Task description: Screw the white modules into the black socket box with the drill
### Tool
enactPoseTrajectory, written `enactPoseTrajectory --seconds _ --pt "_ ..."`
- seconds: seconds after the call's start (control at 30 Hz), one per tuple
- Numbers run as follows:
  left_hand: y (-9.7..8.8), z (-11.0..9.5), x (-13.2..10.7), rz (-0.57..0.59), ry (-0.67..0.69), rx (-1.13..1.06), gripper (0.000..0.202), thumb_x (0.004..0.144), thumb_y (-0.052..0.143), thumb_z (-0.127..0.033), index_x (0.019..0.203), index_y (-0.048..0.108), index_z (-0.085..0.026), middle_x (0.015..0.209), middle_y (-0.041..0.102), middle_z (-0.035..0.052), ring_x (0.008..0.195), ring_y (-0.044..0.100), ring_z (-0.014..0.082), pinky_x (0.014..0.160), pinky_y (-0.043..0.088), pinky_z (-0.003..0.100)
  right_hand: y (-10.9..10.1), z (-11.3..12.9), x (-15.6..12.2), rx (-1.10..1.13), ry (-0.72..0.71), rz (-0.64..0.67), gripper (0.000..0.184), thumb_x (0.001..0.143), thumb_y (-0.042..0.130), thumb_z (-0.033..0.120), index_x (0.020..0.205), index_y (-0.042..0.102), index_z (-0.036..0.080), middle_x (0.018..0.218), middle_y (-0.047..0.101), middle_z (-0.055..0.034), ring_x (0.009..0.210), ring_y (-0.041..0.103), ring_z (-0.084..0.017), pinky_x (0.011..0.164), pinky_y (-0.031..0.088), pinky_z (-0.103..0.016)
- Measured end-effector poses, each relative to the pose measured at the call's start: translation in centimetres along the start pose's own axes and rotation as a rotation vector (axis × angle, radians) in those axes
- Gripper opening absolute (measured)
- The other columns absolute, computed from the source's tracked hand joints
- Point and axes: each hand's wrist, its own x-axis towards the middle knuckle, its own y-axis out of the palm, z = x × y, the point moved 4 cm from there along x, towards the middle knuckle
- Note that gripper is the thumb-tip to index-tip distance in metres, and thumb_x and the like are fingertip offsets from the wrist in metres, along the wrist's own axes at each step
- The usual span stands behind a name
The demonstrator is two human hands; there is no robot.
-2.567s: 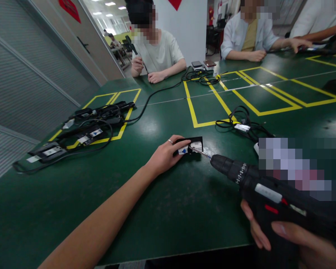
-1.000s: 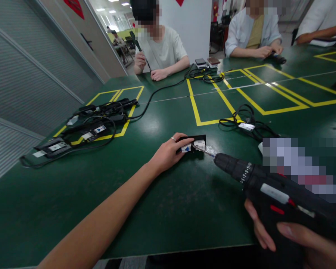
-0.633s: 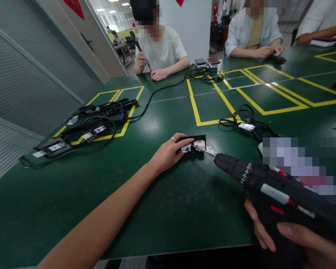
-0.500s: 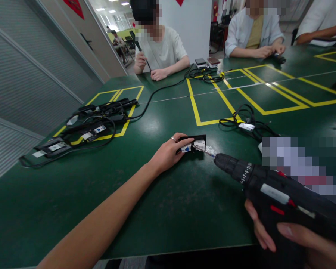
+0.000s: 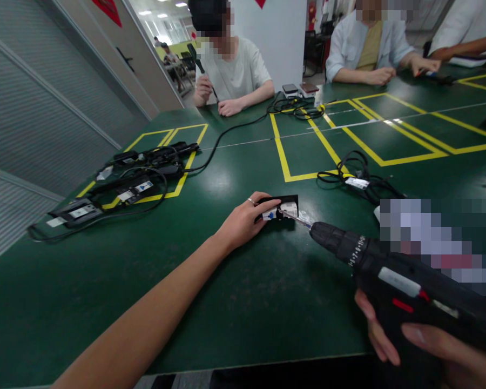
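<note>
**While the left hand pins the part, the drill bit meets its end**

Where the dark green table [image 5: 227, 302] is barest, the small black rectangular electrical part with a white and blue label [image 5: 282, 207] lies flat, just short of a box marked in yellow floor tape [image 5: 281, 156]. The left hand [image 5: 243, 221] reaches out and its fingers lie over the part's left end, holding it down. The right hand [image 5: 413, 340], low at the table's near edge, is wrapped around the grip of a black cordless drill with red marks [image 5: 389, 270]. The drill's thin metal bit [image 5: 295, 216] touches the part's right end. The two hands are well apart, with the drill's length between them.

Just beyond the drill lies a loose coil of black cable with a white tag [image 5: 356, 175], close to the chuck but not touching it. Far to the left sits a row of black power adapters tangled in cords [image 5: 133, 178]. Across the table, a person in a pale T-shirt [image 5: 235, 70] holds a tool upright, and a person in a white jacket [image 5: 364, 48] rests both forearms on the surface. A blurred patch hides what lies right of the drill.
</note>
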Motion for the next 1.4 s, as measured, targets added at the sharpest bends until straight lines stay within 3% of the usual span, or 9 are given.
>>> enactPoseTrajectory --seconds 0.1,0.33,0.57,0.8,0.93,1.07,1.4 --pt "-0.01 -0.02 0.00 0.001 0.001 -0.002 0.054 0.082 0.051 -0.006 0.131 0.046 -0.027 0.127 0.046 0.0073 0.111 0.052 0.0203 0.095 0.050 0.039 -0.05 -0.25 0.04 0.015 0.017 0.021 0.025 0.077 0.059 0.041 0.092 0.066 0.023 0.063 0.067 -0.0043 0.052 0.060 -0.021 0.055 0.047 -0.035" --pt "-0.09 -0.04 -0.02 -0.005 0.012 -0.002 0.053 0.083 0.050 -0.007 0.131 0.046 -0.027 0.126 0.046 0.0079 0.110 0.053 0.0210 0.095 0.050 0.041 -0.04 -0.16 0.06 0.061 -0.020 -0.030 0.026 0.074 0.062 0.039 0.095 0.065 0.024 0.084 0.068 -0.0057 0.049 0.060 -0.018 0.050 0.048 -0.034" --pt "-0.02 0.03 -0.03 0.001 0.000 0.002 0.054 0.082 0.052 -0.006 0.131 0.046 -0.027 0.127 0.046 0.0069 0.112 0.052 0.0199 0.096 0.049 0.039 0.02 -0.07 0.19 0.030 -0.016 0.014 0.024 0.076 0.060 0.040 0.093 0.066 0.023 0.065 0.067 -0.0039 0.051 0.060 -0.020 0.053 0.047 -0.034" --pt "-0.03 0.04 -0.06 -0.021 0.028 -0.012 0.053 0.083 0.051 -0.008 0.131 0.045 -0.026 0.126 0.047 0.0083 0.112 0.051 0.0214 0.095 0.049 0.042 -0.19 -0.32 0.11 0.060 -0.032 -0.003 0.029 0.074 0.062 0.038 0.099 0.065 0.025 0.084 0.069 -0.0052 0.049 0.061 -0.018 0.051 0.048 -0.034" --pt "-0.04 0.02 -0.05 -0.013 0.020 -0.013 0.053 0.083 0.050 -0.007 0.132 0.045 -0.027 0.127 0.046 0.0075 0.113 0.051 0.0209 0.096 0.048 0.041 0.00 -0.21 0.11 0.068 -0.040 -0.041 0.026 0.075 0.061 0.036 0.098 0.065 0.024 0.083 0.069 -0.0053 0.050 0.061 -0.018 0.051 0.048 -0.034" --pt "0.07 0.10 -0.07 0.002 0.002 -0.004 0.055 0.082 0.051 -0.006 0.132 0.045 -0.027 0.127 0.046 0.0064 0.113 0.051 0.0198 0.097 0.048 0.039 0.11 -0.30 0.37 0.016 -0.019 0.045 0.022 0.078 0.057 0.036 0.091 0.066 0.021 0.068 0.068 -0.0053 0.051 0.060 -0.020 0.053 0.046 -0.034" --pt "-0.05 0.01 -0.06 -0.012 0.021 -0.010 0.052 0.083 0.051 -0.008 0.131 0.046 -0.027 0.127 0.046 0.0077 0.113 0.051 0.0208 0.096 0.049 0.040 -0.07 -0.23 0.11 0.044 -0.001 0.028 0.023 0.077 0.058 0.034 0.096 0.065 0.022 0.072 0.068 -0.0047 0.052 0.061 -0.021 0.053 0.048 -0.034"
